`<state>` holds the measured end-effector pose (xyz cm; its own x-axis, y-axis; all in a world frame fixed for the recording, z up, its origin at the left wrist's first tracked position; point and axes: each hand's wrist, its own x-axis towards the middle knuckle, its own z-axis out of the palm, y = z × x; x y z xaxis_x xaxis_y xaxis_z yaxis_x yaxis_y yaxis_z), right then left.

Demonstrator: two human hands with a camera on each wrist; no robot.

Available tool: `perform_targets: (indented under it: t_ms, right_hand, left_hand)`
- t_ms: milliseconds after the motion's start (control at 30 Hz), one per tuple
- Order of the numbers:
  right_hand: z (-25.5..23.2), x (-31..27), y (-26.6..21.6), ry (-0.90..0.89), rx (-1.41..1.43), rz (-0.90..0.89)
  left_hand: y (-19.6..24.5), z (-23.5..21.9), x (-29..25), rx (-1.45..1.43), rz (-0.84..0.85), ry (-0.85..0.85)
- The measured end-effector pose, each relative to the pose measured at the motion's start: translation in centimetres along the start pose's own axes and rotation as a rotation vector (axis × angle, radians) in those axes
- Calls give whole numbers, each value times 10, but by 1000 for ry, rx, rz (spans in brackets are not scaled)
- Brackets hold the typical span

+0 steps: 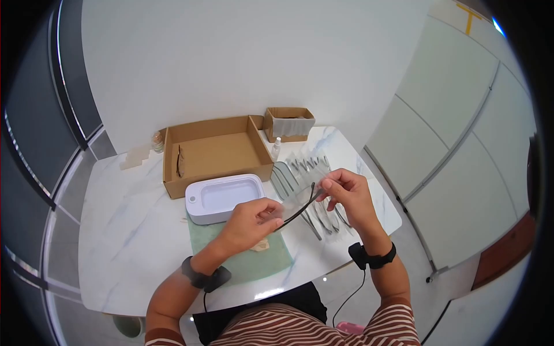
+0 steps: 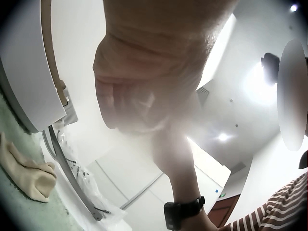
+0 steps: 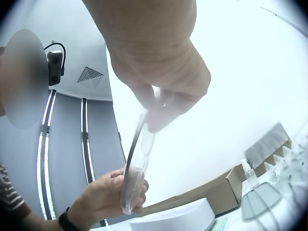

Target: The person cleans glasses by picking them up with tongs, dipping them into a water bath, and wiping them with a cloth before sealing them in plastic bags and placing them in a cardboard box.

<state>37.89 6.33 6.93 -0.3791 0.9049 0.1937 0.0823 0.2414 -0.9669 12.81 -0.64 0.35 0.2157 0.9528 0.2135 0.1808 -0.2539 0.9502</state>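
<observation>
Both hands hold a clear plastic bag (image 1: 294, 203) with a dark, thin-framed pair of glasses (image 1: 301, 210) in it, above the table's front half. The left hand (image 1: 252, 224) pinches the bag's lower left end between thumb and curled fingers. At the upper right end, the right hand (image 1: 350, 195) pinches it by thumb and fingertips. In the right wrist view the bag (image 3: 134, 190) hangs between the hands, a dark temple arm running along it. Several more bagged glasses (image 1: 329, 219) lie on the table beneath the right hand.
A white cleaner with an open basin (image 1: 197, 210) stands on a green cloth (image 1: 231, 254), with a beige cloth (image 1: 261, 246) near it. Behind are a cardboard tray (image 1: 216, 153) holding glasses (image 1: 180, 164), a smaller box (image 1: 297, 138) and a spray bottle (image 1: 276, 150). A grey panel (image 1: 281, 180) lies right.
</observation>
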Motion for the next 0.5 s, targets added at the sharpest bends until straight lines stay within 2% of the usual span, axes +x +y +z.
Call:
perform_targets:
  t_ms: [133, 200, 400, 500]
  right_hand:
    - [-13, -7, 1, -39, -43, 10]
    - [-15, -8, 2, -65, -33, 10]
    - [-20, -7, -8, -174, -99, 97]
    - [-22, -7, -6, -187, -160, 69]
  left_hand:
    - [-4, 5, 1, -3, -17, -22]
    - [-9, 7, 1, 16, 29, -82]
    - [-15, 7, 2, 35, 66, -93]
    - [-12, 4, 2, 76, 83, -89]
